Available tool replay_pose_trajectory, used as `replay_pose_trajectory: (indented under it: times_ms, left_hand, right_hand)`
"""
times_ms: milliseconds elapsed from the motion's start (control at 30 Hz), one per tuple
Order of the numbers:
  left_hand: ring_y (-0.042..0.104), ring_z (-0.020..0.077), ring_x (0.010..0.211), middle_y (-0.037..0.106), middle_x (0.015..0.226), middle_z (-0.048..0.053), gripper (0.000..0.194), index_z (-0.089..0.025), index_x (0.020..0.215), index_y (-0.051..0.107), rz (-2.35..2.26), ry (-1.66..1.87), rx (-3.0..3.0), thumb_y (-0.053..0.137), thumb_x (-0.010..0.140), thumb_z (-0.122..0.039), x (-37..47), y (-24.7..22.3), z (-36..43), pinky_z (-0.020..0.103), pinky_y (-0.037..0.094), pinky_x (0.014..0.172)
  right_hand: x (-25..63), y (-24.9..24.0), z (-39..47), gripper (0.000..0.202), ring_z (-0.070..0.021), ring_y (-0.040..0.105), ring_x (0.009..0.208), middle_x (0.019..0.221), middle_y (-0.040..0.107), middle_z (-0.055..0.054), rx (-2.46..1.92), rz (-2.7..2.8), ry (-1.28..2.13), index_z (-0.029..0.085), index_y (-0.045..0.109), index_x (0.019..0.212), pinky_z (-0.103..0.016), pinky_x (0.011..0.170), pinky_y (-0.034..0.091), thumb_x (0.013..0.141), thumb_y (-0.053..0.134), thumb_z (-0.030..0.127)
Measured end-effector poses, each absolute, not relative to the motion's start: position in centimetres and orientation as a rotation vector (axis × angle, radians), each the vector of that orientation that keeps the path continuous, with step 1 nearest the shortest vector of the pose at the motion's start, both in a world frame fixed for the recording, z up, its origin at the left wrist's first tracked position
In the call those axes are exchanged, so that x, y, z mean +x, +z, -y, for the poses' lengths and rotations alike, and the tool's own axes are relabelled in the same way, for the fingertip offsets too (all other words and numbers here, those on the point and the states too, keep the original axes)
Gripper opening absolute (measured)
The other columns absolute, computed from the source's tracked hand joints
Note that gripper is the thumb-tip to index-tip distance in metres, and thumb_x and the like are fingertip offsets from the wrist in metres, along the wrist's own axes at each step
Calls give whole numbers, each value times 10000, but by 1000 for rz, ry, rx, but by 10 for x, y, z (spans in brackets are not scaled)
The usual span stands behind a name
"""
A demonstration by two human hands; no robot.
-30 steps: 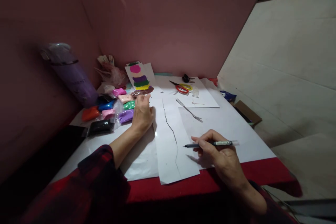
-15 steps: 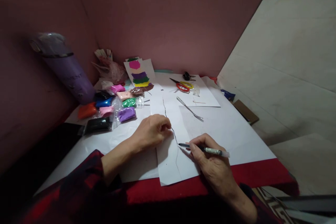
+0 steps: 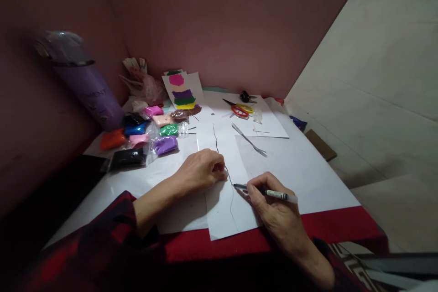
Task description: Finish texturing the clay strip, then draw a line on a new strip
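My right hand (image 3: pixel 277 205) holds a slim pen (image 3: pixel 273 194), its dark tip touching a strip of white paper (image 3: pixel 222 219). A wavy black line (image 3: pixel 215 138) runs down the strip; it looks darker above the pen tip and fainter below. Just left of the line, my left hand (image 3: pixel 201 169) rests on the paper with its fingers curled in. Whatever is between those fingers, if anything, is hidden.
Bagged coloured clay (image 3: pixel 166 145) lies at the left near a purple bottle (image 3: pixel 91 86). Beyond the strip are red-and-yellow scissors (image 3: pixel 240 110), a metal tool (image 3: pixel 249 140), keys (image 3: pixel 246 96) and a painted colour card (image 3: pixel 183 91). A red cloth (image 3: pixel 328 228) edges the table.
The view has shifted slightly. Both hands keep nearly the same places, and the pen tip stays on the line with barely any visible movement.
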State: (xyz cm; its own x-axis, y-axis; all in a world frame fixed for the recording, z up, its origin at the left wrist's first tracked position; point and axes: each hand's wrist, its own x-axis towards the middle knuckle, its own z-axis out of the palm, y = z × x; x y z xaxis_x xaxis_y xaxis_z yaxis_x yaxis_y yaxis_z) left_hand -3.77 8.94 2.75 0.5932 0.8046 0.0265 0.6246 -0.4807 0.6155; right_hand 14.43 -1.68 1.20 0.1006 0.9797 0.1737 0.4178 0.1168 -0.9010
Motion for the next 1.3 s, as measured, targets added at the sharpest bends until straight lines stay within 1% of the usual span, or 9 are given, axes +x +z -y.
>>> replay_pose_trajectory:
  times_ms: [367, 600, 767, 1100, 1300]
  left_hand:
    - [522, 182, 703, 627, 774, 45, 50, -209, 721, 668, -1130, 423, 2264, 659, 730, -257, -38, 27, -90, 290, 343, 608]
    - [532, 183, 707, 626, 769, 37, 43, -207, 727, 671, -1143, 420, 2263, 675, 722, -249, -37, 28, -90, 287, 342, 606]
    - [540, 186, 723, 636, 792, 44, 42, -203, 742, 672, -1160, 379, 2276, 662, 743, -244, -36, 30, -90, 291, 352, 623]
    - [522, 178, 688, 623, 746, 34, 39, -213, 703, 680, -1132, 468, 2229, 682, 702, -252, -38, 27, -90, 288, 348, 606]
    - [531, 184, 704, 629, 767, 40, 36, -206, 706, 668, -1148, 419, 2255, 675, 727, -235, -37, 29, -89, 292, 354, 619]
  right_hand:
    - [144, 14, 17, 193, -132, 518, 563, 621, 557, 20, -1465, 1481, 790, 206, 549, 730, -274, 506, 460, 886, 579, 316]
    - [144, 14, 18, 215, -125, 495, 542, 601, 535, 26, -1473, 1487, 764, 207, 540, 699, -266, 491, 438, 882, 578, 313]
    - [144, 14, 19, 224, -119, 474, 527, 585, 517, 35, -1494, 1478, 757, 209, 531, 684, -257, 477, 410, 879, 583, 305]
    - [144, 14, 20, 217, -131, 515, 545, 592, 545, 27, -1497, 1460, 767, 208, 541, 680, -260, 499, 452, 870, 593, 299]
    - [145, 14, 20, 230, -126, 499, 546, 592, 530, 33, -1482, 1464, 770, 208, 532, 673, -260, 500, 444, 874, 595, 298]
